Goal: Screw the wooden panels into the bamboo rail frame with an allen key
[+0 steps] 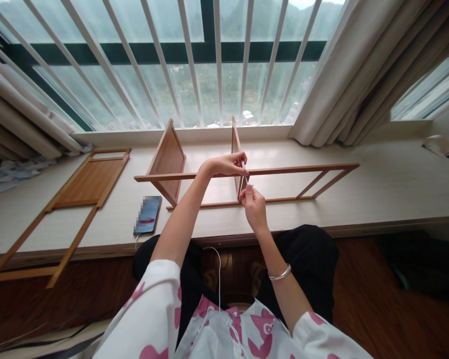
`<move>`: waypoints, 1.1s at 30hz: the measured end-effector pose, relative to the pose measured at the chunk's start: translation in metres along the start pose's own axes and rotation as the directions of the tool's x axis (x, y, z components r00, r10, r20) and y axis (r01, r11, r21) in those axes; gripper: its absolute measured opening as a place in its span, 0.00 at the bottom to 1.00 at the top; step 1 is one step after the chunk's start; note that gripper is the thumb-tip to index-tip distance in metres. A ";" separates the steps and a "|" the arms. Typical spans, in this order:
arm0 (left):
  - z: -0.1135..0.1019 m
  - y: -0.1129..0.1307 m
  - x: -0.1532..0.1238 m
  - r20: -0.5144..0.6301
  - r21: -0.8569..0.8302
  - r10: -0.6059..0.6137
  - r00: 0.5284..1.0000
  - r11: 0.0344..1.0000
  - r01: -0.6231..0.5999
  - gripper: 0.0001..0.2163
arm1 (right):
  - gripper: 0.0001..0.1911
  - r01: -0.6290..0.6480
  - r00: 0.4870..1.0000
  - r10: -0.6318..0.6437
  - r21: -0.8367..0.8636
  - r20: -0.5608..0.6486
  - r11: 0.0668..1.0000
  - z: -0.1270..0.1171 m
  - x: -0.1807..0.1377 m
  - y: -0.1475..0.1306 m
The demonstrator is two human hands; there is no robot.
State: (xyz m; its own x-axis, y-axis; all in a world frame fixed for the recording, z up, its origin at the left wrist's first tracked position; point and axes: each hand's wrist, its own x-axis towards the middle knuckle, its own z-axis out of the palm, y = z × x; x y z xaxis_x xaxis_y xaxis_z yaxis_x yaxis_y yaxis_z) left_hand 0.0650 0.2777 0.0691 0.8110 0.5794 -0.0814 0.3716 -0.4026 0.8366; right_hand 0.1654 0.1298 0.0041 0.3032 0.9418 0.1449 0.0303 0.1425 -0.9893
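Pinching thin rod (247, 181) with right hand (255, 208), just below upper wooden rail (303, 169) running left-right; bending left hand (226, 164) over rail, narrow near rod's top, grip unclear.

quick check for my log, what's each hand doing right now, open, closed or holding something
Left hand: fingers bent beside the wooden frame; grip cannot be told.
Right hand: closed, apparently pinching a thin rod.

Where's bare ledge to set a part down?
Widest: ledge between two-panel frame and pale item, far right. Narrower: gap between phone and flat frame. Crowded: mid-ledge, with left hand and right hand at two-panel frame.
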 end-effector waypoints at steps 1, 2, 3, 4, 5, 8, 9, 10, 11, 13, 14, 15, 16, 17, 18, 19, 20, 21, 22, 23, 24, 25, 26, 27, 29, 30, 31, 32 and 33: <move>0.000 0.000 0.000 0.004 -0.004 0.000 1.000 1.000 0.000 0.17 | 0.23 0.021 1.000 -0.022 -0.041 -0.011 0.999 0.000 0.000 0.000; 0.000 0.000 0.000 0.006 -0.006 0.001 1.000 1.000 0.000 0.17 | 0.23 0.037 0.999 -0.038 -0.070 -0.016 0.997 0.000 0.000 0.001; 0.000 0.000 0.000 0.006 -0.003 0.001 1.000 1.000 -0.001 0.17 | 0.24 0.046 0.999 -0.048 -0.085 -0.022 0.995 -0.001 0.001 0.001; 0.000 -0.001 0.000 0.004 0.002 0.002 1.000 1.000 -0.002 0.17 | 0.24 0.048 0.998 -0.050 -0.087 -0.024 0.995 0.000 0.001 0.001; 0.000 -0.001 0.001 0.003 0.008 0.003 1.000 1.000 -0.003 0.18 | 0.24 0.043 0.999 -0.045 -0.077 -0.024 0.996 0.000 0.002 0.002; 0.000 -0.001 0.001 -0.008 0.034 0.009 1.000 0.999 -0.008 0.18 | 0.25 0.022 0.999 -0.022 0.016 -0.026 1.000 0.002 0.003 0.005; 0.000 0.000 0.001 -0.011 0.043 0.010 1.000 0.999 -0.009 0.18 | 0.25 0.015 1.000 -0.014 0.065 -0.027 0.998 0.003 0.003 0.006; 0.000 0.001 0.001 -0.017 0.053 0.009 1.000 0.999 -0.008 0.18 | 0.24 0.005 1.000 -0.002 0.121 -0.026 0.993 0.005 0.004 0.008; 0.000 0.002 0.001 -0.024 0.064 0.007 1.000 0.998 -0.005 0.17 | 0.24 -0.013 1.000 0.017 0.187 -0.022 0.982 0.006 0.004 0.008; 0.000 0.004 0.001 -0.036 0.091 0.004 0.999 0.996 -0.001 0.16 | 0.22 -0.082 0.997 0.077 0.350 0.026 0.933 0.008 0.003 0.008; 0.000 0.005 0.001 -0.041 0.103 0.005 0.999 0.995 -0.001 0.16 | 0.21 -0.131 0.991 0.109 0.445 0.073 0.886 0.009 0.003 0.008; 0.000 0.006 0.000 -0.043 0.114 0.008 0.999 0.994 -0.003 0.15 | 0.20 -0.184 0.982 0.133 0.542 0.133 0.820 0.009 0.002 0.006; -0.001 0.006 0.000 -0.043 0.121 0.012 0.999 0.993 -0.007 0.15 | 0.18 -0.240 0.969 0.146 0.632 0.199 0.737 0.009 0.002 0.004; -0.001 0.006 0.000 -0.041 0.125 0.016 0.999 0.992 -0.011 0.14 | 0.17 -0.291 0.955 0.146 0.710 0.259 0.641 0.010 0.001 0.002; -0.001 0.007 0.000 -0.039 0.125 0.019 0.999 0.992 -0.014 0.14 | 0.16 -0.329 0.943 0.138 0.777 0.304 0.537 0.010 0.000 0.000; -0.001 0.007 0.000 -0.036 0.122 0.019 0.999 0.992 -0.015 0.14 | 0.15 -0.350 0.936 0.126 0.832 0.328 0.430 0.010 -0.002 -0.001; -0.001 0.007 0.000 -0.033 0.118 0.016 0.999 0.993 -0.012 0.14 | 0.15 -0.352 0.936 0.113 0.877 0.333 0.326 0.010 -0.003 -0.003; -0.001 0.007 0.000 -0.029 0.113 0.012 1.000 0.994 -0.008 0.14 | 0.14 -0.342 0.940 0.101 0.911 0.327 0.231 0.010 -0.004 -0.004; -0.001 0.008 0.000 -0.024 0.107 0.006 1.000 0.994 -0.003 0.13 | 0.14 -0.322 0.946 0.090 0.935 0.312 0.146 0.011 -0.005 -0.005; -0.001 0.007 0.000 -0.021 0.101 0.001 1.000 0.995 0.001 0.13 | 0.14 -0.298 0.953 0.081 0.952 0.292 0.074 0.012 -0.007 -0.006; -0.001 0.007 0.000 -0.021 0.099 0.000 1.000 0.995 0.002 0.14 | 0.14 -0.277 0.959 0.075 0.961 0.275 0.018 0.014 -0.008 -0.006; -0.001 0.007 0.000 -0.023 0.100 0.002 1.000 0.995 0.000 0.14 | 0.15 -0.262 0.962 0.071 0.965 0.263 -0.023 0.015 -0.009 -0.006; -0.001 0.006 0.001 -0.026 0.103 0.006 1.000 0.995 -0.003 0.14 | 0.14 -0.253 0.964 0.069 0.966 0.256 -0.049 0.016 -0.010 -0.006; -0.001 0.005 0.001 -0.027 0.106 0.009 1.000 0.994 -0.006 0.15 | 0.14 -0.249 0.965 0.066 0.966 0.253 -0.061 0.018 -0.010 -0.006; -0.001 0.002 0.002 -0.019 0.102 0.007 1.000 0.995 -0.005 0.18 | 0.14 -0.255 0.965 0.058 0.966 0.257 -0.046 0.019 -0.011 -0.006; -0.001 0.001 0.002 -0.011 0.094 0.004 1.000 0.996 -0.003 0.19 | 0.14 -0.260 0.964 0.055 0.965 0.262 -0.026 0.020 -0.011 -0.006; -0.001 -0.001 0.002 -0.005 0.084 0.003 1.000 0.996 -0.002 0.20 | 0.14 -0.266 0.962 0.057 0.964 0.266 -0.003 0.019 -0.011 -0.006; -0.001 -0.001 0.002 -0.002 0.073 0.004 1.000 0.997 -0.004 0.20 | 0.14 -0.272 0.961 0.066 0.962 0.270 0.018 0.019 -0.011 -0.006; -0.001 -0.002 0.002 -0.001 0.064 0.007 1.000 0.998 -0.007 0.20 | 0.14 -0.279 0.958 0.082 0.960 0.276 0.032 0.019 -0.010 -0.006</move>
State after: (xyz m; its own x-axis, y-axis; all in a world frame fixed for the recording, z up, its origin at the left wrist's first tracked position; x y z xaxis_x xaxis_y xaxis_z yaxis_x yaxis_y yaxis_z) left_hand 0.0653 0.2807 0.0681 0.8134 0.5769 -0.0747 0.3936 -0.4512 0.8009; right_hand 0.1442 0.1248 0.0091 0.0304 0.9976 0.0619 -0.9977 0.0340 -0.0583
